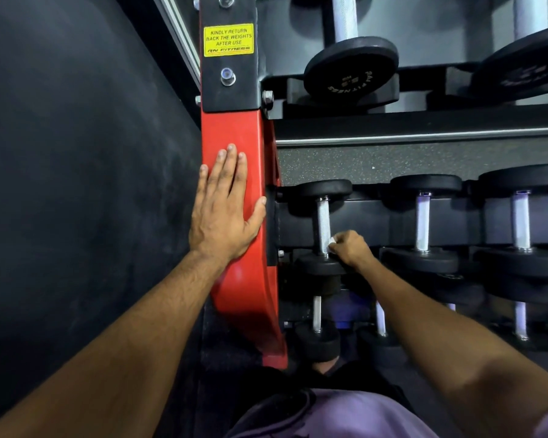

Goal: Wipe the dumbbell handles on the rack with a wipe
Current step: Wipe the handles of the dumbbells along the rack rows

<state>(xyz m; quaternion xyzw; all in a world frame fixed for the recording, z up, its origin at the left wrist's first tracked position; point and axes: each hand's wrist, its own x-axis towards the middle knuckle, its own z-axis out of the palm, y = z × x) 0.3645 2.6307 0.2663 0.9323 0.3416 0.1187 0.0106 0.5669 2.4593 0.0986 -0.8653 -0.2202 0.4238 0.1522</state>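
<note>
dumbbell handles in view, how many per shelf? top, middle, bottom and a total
Top shelf: 2, and
Middle shelf: 3, with the wipe on it, and
Bottom shelf: 3, and
Total: 8 handles

Red-and-black rack (241,172), black dumbbells (421,222) cradled in rows across its tiers
</note>
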